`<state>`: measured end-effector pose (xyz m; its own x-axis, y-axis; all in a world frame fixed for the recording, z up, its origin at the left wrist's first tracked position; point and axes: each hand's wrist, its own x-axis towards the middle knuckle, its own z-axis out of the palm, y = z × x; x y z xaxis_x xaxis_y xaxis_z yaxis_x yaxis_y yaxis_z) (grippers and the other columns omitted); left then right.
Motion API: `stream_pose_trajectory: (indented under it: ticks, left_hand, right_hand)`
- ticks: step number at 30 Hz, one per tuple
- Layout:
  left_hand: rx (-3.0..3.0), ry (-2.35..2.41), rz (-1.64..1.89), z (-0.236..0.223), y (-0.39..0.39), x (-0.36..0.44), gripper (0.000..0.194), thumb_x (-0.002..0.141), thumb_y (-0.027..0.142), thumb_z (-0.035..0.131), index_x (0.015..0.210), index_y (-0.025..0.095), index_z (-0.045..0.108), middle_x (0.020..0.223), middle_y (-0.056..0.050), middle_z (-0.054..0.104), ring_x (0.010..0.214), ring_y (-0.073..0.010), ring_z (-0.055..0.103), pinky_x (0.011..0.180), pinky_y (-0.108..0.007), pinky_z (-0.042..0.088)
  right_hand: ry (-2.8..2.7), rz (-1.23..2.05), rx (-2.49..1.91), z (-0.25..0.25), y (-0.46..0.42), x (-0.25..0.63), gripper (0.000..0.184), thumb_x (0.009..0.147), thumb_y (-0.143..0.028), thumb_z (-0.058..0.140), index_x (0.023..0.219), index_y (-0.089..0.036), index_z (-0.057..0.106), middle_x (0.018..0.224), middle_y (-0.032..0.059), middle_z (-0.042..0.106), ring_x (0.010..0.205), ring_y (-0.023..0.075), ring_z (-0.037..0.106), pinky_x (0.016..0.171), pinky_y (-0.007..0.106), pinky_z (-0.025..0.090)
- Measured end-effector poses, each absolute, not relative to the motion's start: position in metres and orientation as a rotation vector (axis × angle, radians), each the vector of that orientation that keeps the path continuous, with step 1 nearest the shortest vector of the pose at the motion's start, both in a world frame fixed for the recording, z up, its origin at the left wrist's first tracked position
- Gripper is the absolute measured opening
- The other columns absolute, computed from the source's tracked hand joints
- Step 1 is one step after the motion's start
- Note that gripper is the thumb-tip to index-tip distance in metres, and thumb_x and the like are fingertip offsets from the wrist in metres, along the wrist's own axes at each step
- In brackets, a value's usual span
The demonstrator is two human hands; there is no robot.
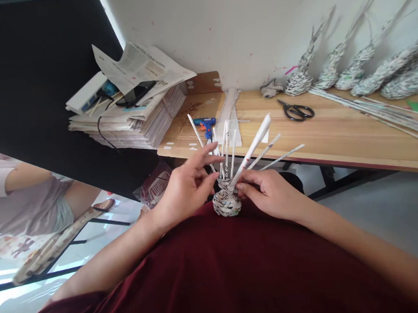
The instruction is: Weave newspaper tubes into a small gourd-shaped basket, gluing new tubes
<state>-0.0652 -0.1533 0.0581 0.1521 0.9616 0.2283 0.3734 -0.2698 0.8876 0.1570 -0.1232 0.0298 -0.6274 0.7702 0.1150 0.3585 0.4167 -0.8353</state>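
A small woven newspaper vase (pixel 227 204) rests against my dark red shirt, its round body below and a narrow neck above. Several thin paper sticks (pixel 233 153) stand up and fan out from the neck. Among them leans a thicker white paper tube (pixel 255 143), tilted to the right. My right hand (pixel 268 193) pinches the vase's neck from the right, close to the base of the tube; the exact fingertip contact is partly hidden. On the other side, my left hand (pixel 189 183) has its fingers spread, with thumb and fingertips beside the sticks.
On the wooden table (pixel 337 140) lie black scissors (pixel 296 111), a blue glue gun (pixel 206 125) and long paper sticks (pixel 378 112). Several woven gourd shapes (pixel 298 79) line the wall. A newspaper stack (pixel 143 124) stands left. A seated person (pixel 33 193) is at far left.
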Motion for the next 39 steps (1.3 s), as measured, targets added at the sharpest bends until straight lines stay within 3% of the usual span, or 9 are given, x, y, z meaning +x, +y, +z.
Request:
stream_pose_trajectory:
  ticks: [4,9,13,16,21,27,31,35,39]
  left_hand:
    - [1.807,1.380,0.813,0.062,-0.154,-0.060,0.076,0.082,0.019,0.075,0.153,0.022,0.046,0.111,-0.009,0.078,0.054,-0.0089,0.064,0.055,-0.023,0.057]
    - [1.640,1.352,0.734,0.056,-0.146,-0.057,0.052,0.083,0.018,0.071,0.134,0.020,0.065,0.075,0.001,0.074,0.058,-0.0132,0.070,0.058,-0.023,0.060]
    - [1.543,1.316,0.686,0.053,-0.141,-0.063,0.025,0.083,0.023,0.073,0.106,0.014,0.077,0.076,-0.002,0.075,0.062,-0.0128,0.070,0.061,-0.022,0.061]
    - [1.491,1.282,0.704,0.052,-0.138,-0.069,0.018,0.081,0.024,0.077,0.094,0.013,0.079,0.078,-0.004,0.077,0.062,-0.0113,0.068,0.062,-0.021,0.061]
    - [1.386,1.241,0.788,0.042,-0.132,-0.073,0.023,0.067,0.026,0.090,0.082,0.013,0.078,0.071,-0.002,0.075,0.059,-0.0099,0.066,0.056,-0.018,0.057]
    - [1.338,1.177,0.840,0.025,-0.126,-0.078,0.027,0.072,0.035,0.088,0.083,0.013,0.076,0.066,-0.001,0.071,0.054,-0.0092,0.063,0.052,-0.018,0.054]
    - [1.299,1.171,0.868,0.022,-0.127,-0.079,0.029,0.071,0.035,0.089,0.081,0.013,0.074,0.065,-0.001,0.070,0.054,-0.0097,0.063,0.051,-0.019,0.052]
    - [1.320,1.184,0.863,0.021,-0.128,-0.080,0.029,0.072,0.036,0.088,0.080,0.013,0.073,0.064,-0.001,0.069,0.053,-0.0096,0.061,0.052,-0.020,0.051]
    - [1.363,1.212,0.839,0.022,-0.128,-0.079,0.029,0.073,0.038,0.087,0.078,0.013,0.073,0.064,0.000,0.068,0.053,-0.0091,0.058,0.052,-0.021,0.049]
  right_hand:
    - [-2.239,1.043,-0.967,0.034,-0.125,0.156,0.021,0.096,-0.017,0.051,0.096,-0.020,0.072,0.080,0.0013,0.076,0.069,0.0161,0.069,0.069,0.028,0.048]
    - [-2.264,0.972,-0.990,0.032,-0.128,0.157,0.019,0.096,-0.019,0.053,0.098,-0.020,0.072,0.084,0.0035,0.078,0.072,0.0185,0.071,0.069,0.029,0.048]
    - [-2.193,0.880,-1.006,0.025,-0.129,0.164,0.028,0.092,-0.020,0.063,0.120,-0.022,0.066,0.103,0.0049,0.080,0.088,0.0212,0.075,0.077,0.030,0.051]
    - [-2.094,0.869,-0.980,0.023,-0.131,0.167,0.036,0.092,-0.020,0.064,0.128,-0.022,0.062,0.093,0.0027,0.080,0.075,0.0180,0.074,0.068,0.028,0.051]
    - [-1.940,0.894,-0.884,0.025,-0.133,0.165,0.021,0.094,-0.020,0.061,0.113,-0.020,0.070,0.092,0.0036,0.079,0.075,0.0153,0.073,0.068,0.025,0.055]
    - [-1.832,0.819,-0.787,0.029,-0.130,0.165,0.016,0.095,-0.020,0.061,0.102,-0.022,0.075,0.095,0.0040,0.079,0.079,0.0150,0.070,0.071,0.026,0.056]
    - [-1.700,1.076,-0.967,0.022,-0.122,0.163,0.008,0.089,-0.025,0.069,0.094,-0.019,0.071,0.085,0.0042,0.074,0.072,0.0151,0.068,0.063,0.026,0.055]
    - [-1.505,1.553,-0.986,0.015,-0.113,0.160,0.026,0.089,-0.029,0.070,0.112,-0.017,0.068,0.087,0.0046,0.072,0.068,0.0143,0.069,0.052,0.022,0.050]
    - [-1.429,1.788,-0.826,0.013,-0.110,0.157,0.034,0.090,-0.046,0.071,0.105,-0.016,0.071,0.084,0.0038,0.070,0.063,0.0106,0.066,0.049,0.019,0.045]
